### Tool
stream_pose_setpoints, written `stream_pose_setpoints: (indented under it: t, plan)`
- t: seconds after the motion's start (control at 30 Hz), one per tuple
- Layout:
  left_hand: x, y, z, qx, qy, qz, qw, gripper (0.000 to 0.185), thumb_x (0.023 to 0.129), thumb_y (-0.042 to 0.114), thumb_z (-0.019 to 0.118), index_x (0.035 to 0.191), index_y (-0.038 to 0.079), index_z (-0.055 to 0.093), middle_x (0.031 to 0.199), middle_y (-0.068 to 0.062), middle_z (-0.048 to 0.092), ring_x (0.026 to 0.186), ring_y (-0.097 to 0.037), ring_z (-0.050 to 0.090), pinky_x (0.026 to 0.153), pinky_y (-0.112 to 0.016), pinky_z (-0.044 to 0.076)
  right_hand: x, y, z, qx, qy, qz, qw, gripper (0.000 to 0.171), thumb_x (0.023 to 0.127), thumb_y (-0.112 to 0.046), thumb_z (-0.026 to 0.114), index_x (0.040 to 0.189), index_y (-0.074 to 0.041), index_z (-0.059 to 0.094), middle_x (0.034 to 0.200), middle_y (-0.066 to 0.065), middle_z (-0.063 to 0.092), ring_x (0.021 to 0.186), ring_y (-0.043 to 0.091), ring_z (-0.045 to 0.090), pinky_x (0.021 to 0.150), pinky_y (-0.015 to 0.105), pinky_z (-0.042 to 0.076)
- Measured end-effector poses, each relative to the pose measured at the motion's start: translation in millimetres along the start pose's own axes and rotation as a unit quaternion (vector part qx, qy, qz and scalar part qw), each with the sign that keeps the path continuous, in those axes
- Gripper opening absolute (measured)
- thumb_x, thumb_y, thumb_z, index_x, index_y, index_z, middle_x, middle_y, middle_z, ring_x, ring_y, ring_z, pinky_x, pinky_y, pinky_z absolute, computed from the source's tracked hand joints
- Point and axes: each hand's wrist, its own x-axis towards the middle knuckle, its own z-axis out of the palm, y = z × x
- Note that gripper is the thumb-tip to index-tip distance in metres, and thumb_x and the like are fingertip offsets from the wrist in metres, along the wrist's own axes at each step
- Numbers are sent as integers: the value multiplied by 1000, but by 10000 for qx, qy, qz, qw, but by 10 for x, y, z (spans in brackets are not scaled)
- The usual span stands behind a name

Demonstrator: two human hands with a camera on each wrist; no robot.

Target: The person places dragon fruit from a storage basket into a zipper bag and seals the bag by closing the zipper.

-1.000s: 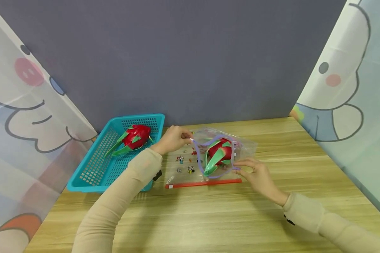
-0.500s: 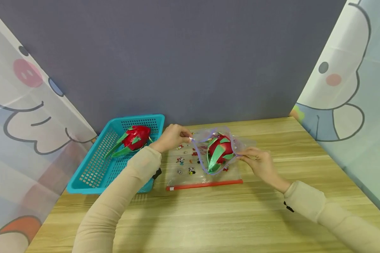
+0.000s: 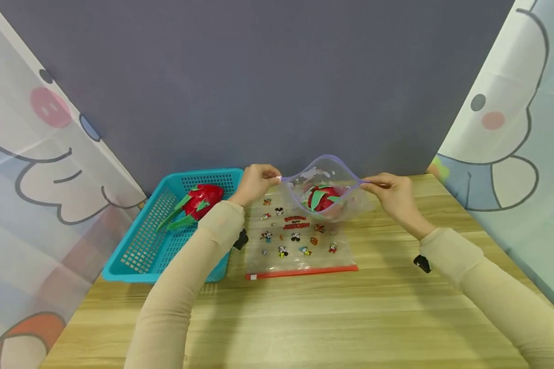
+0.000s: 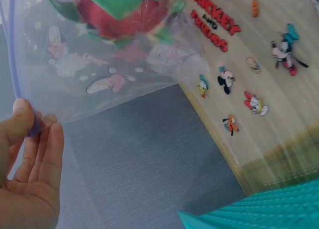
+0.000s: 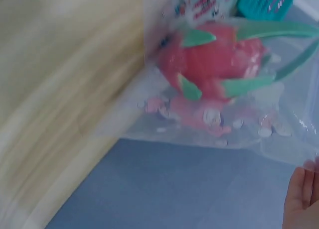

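Note:
Between both hands a clear zip bag (image 3: 334, 166) with a purple zip edge is lifted, its mouth spread wide. My left hand (image 3: 256, 183) pinches the left end of the zip edge; in the left wrist view thumb and fingers (image 4: 44, 149) grip that purple corner. The right end is pinched by my right hand (image 3: 392, 197), only partly seen at the edge of the right wrist view. Inside the bag lies a red dragon fruit (image 3: 322, 199) with green leaves, seen through the plastic (image 5: 214, 64). Below it, a second clear bag (image 3: 300, 251) with a red zip lies flat on the table.
A turquoise basket (image 3: 134, 251) stands at the left, holding another dragon fruit (image 3: 204, 201). The wooden table (image 3: 304, 323) ends at a grey partition (image 3: 277, 87) behind. Cartoon-printed curtains (image 3: 503, 128) hang on both sides.
Both hands have raised the purple-edged bag up and away, the right hand also moving outward. The bag's mouth is pulled wider, and the dragon fruit sits deeper in it. More of the red-zip bag shows.

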Motion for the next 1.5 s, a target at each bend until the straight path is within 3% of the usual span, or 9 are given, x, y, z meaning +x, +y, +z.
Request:
stream_pose_setpoints:
  t: [0.17,0.37,0.53,0.77,0.93,1.17,1.37,1.5]
  plan:
    - [160,-17,41,37,521,-30,9986,15,87,18,62,97,9,68,93,-7,69,85,-18,64,76,-32,51,250,43,-13,-44,71,359,9993,22,80,-18,70,91,1,72,77,-5,70,65,-7,56,56,11,43]
    - [398,-12,22,22,1598,-106,9871,17,87,19,62,99,9,69,94,-6,69,84,-16,63,78,-29,50,594,49,-75,246,627,1053,9922,30,79,-29,70,95,-3,71,70,-28,58,72,-5,55,66,12,44]
    - [498,31,-152,-25,1996,-81,9798,16,86,21,64,97,11,69,93,-5,68,84,-15,62,77,-28,49,804,11,-215,610,954,1661,9796,24,77,-32,70,94,-15,73,69,-25,59,76,-2,53,72,16,42]
    - [573,174,-207,-162,1963,251,9801,17,85,21,64,97,11,69,93,-4,69,84,-13,63,76,-25,49,849,40,-345,1241,1217,1795,9683,20,76,-24,73,92,-13,74,68,-20,61,73,-1,54,71,16,42]
    - [411,292,-299,-333,1659,286,9852,15,85,18,64,96,9,69,92,-6,68,82,-14,63,75,-25,50,751,-46,-405,1777,1311,1698,9604,9,75,-17,74,83,-13,74,66,-15,63,64,-1,59,65,10,47]
    - [82,408,-471,-444,1212,91,9916,13,87,19,64,95,10,68,92,-5,67,84,-14,62,75,-28,50,620,-220,-485,1614,943,1553,9700,6,79,-16,70,77,-21,71,68,-16,62,65,-3,59,64,8,48]
    - [-4,434,-512,-103,997,263,9946,15,88,20,62,96,9,67,90,-6,66,82,-16,61,73,-29,49,517,-261,-527,1735,850,1582,9683,8,79,-14,70,74,-21,71,67,-16,63,63,-3,60,63,8,49]
    - [-63,420,-492,-11,938,346,9950,14,89,21,61,96,10,67,90,-5,66,82,-15,61,73,-30,48,449,-233,-534,1504,696,1608,9730,5,80,-19,69,77,-22,71,69,-17,63,66,-3,60,65,8,48]
